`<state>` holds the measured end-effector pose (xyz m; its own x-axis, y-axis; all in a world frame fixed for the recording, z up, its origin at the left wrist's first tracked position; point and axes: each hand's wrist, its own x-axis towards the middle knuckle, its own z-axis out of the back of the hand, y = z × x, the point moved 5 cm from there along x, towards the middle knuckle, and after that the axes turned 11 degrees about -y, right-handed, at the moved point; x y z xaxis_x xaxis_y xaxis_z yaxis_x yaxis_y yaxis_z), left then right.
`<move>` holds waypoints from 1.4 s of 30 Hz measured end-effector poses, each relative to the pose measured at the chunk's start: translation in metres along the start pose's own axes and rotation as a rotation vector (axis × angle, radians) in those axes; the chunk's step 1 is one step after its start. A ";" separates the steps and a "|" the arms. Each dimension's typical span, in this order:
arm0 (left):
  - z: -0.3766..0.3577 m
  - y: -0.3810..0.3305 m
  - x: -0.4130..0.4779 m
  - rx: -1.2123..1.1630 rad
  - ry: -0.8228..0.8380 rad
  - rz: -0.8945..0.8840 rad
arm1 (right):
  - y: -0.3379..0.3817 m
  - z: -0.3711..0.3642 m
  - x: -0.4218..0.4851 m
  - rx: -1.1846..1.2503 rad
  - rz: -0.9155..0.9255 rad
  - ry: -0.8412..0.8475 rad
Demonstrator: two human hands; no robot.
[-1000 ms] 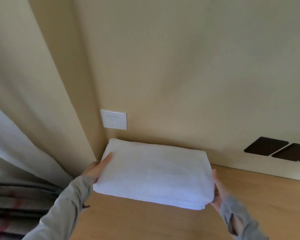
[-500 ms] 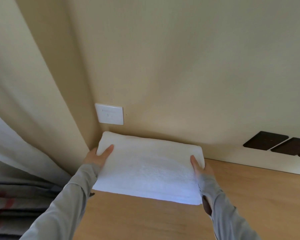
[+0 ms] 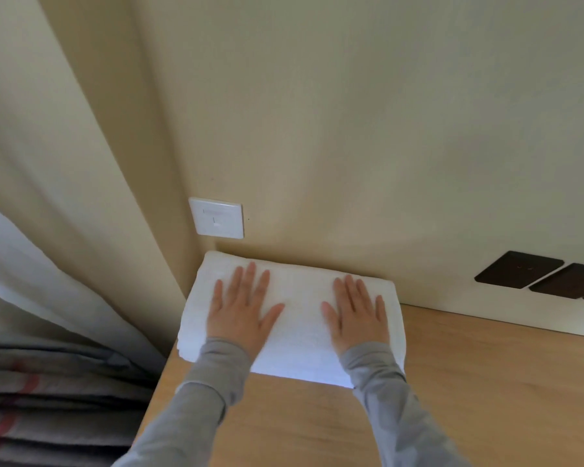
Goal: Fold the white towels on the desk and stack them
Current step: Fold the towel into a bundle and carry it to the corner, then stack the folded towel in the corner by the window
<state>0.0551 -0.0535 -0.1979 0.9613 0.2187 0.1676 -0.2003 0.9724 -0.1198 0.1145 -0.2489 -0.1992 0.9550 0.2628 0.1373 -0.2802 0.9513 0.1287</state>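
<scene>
Left to right:

- Pale cream curtain [image 3: 48,264] hangs far left, with grey fabric with red stripes [image 3: 48,399] below it. Neither is part of the job.
- Your left hand [image 3: 241,308] lies flat on the stack, fingers straight and spread, gripping nothing.
- The folded white terry towel stack [image 3: 300,348] sits in the back left corner of the light wooden tabletop [image 3: 486,382]. Its rear edge is against the wall, just under the white square wall plate [image 3: 216,218].
- Your right hand [image 3: 356,315] matches the left: palm down, fingers extended, resting on the right half.
- Dark brown rectangular wall plates [image 3: 520,269] are well apart on the right.

What changed: a second ago you carried the stack clear of the tabletop, one hand on each end. Half a second ago it was going down into the corner. Now it's down and both hands have moved from the ends to the top. I read that as placement finished and you pressing the pile flat. This looks like the closing step for this stack.

Can't confirm:
- Layer count. The front edge is washed out and your grey sleeves cover part of it.
- Whether the left end overhangs the tabletop edge. It sits right at it.
- Any unfolded towels. None are in view, but the near tabletop is cut off.
- How hard you're pressing. Both hands are slightly blurred.
</scene>
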 end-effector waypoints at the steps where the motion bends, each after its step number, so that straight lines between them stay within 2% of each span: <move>1: -0.001 0.015 0.001 0.001 -0.018 0.014 | -0.014 -0.001 -0.002 -0.008 -0.025 -0.009; 7: -0.009 0.036 0.007 -0.001 0.057 0.029 | -0.028 -0.013 0.001 0.033 -0.037 0.031; 13: 0.000 0.033 0.014 0.057 0.137 0.039 | -0.025 -0.004 0.010 0.044 -0.052 0.160; 15: 0.012 0.026 0.016 0.076 0.123 0.034 | -0.021 0.011 0.010 0.102 -0.047 0.110; 19: 0.050 -0.011 0.023 0.031 -0.015 -0.009 | -0.020 0.054 0.007 0.158 0.011 -0.043; 22: 0.075 -0.059 0.027 0.021 -0.089 -0.091 | -0.036 0.088 0.000 0.196 0.008 -0.098; 26: 0.102 -0.131 0.027 -0.004 -0.095 -0.190 | -0.089 0.139 -0.017 0.171 -0.042 -0.161; 31: 0.139 -0.243 0.017 0.026 -0.153 -0.314 | -0.190 0.213 -0.059 0.148 -0.168 -0.260; 42: 0.213 -0.556 -0.080 -0.154 -0.270 -0.611 | -0.436 0.367 -0.222 0.033 -0.412 -0.448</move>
<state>0.0497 -0.5940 0.0636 0.8084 -0.3334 0.4851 0.4112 0.9095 -0.0602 -0.0110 -0.7817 0.0742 0.8537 -0.2267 0.4688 0.0944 0.9528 0.2887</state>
